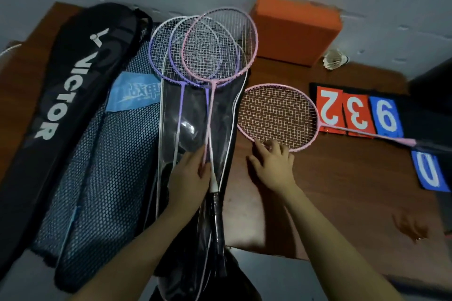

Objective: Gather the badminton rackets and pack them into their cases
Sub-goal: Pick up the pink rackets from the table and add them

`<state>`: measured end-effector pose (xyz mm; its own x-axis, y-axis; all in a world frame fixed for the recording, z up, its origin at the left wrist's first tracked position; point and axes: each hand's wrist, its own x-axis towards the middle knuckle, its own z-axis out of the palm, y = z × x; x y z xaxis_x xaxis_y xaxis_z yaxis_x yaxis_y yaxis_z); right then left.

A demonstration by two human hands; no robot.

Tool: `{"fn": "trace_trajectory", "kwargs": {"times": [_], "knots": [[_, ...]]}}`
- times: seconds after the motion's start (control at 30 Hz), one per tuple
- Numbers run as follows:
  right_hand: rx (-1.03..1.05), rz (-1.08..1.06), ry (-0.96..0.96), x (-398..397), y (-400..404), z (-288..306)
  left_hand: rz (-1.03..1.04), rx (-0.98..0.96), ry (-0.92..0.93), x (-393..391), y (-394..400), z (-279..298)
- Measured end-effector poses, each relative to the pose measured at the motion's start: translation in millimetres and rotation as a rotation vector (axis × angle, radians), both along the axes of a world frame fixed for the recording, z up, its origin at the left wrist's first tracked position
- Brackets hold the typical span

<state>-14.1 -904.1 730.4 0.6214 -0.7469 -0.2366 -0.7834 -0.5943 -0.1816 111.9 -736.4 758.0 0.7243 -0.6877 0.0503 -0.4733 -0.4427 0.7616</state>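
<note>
Three rackets lie fanned on a clear-fronted case [220,115]: two purple rackets [161,56] and a pink racket [220,44] on top. My left hand [188,178] rests on their shafts, fingers around the pink one's shaft. A second pink racket [278,115] lies flat on the table to the right, its handle running off right. My right hand [274,166] touches the near rim of its head with spread fingers. A black Victor case [61,85] and a mesh case [102,166] lie at the left.
The brown table [342,190] carries an orange block [296,29] at the back, a shuttlecock [335,58], and a score flip board [357,112] with numbers under the right racket's shaft. A blue zero card [428,171] lies near the right edge. A wall runs behind.
</note>
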Motion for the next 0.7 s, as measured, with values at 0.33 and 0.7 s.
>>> {"fn": "trace_trajectory", "kwargs": {"times": [0.33,0.7], "knots": [[-0.008,-0.018,-0.222,-29.0,-30.4,13.1,-0.179,0.115,-0.243,-15.5,-41.5,-11.5],[-0.185,-0.012,-0.001,-128.1,-152.6,-1.2,-0.113,0.521,-0.102,-121.1,-163.2,-24.2]]}}
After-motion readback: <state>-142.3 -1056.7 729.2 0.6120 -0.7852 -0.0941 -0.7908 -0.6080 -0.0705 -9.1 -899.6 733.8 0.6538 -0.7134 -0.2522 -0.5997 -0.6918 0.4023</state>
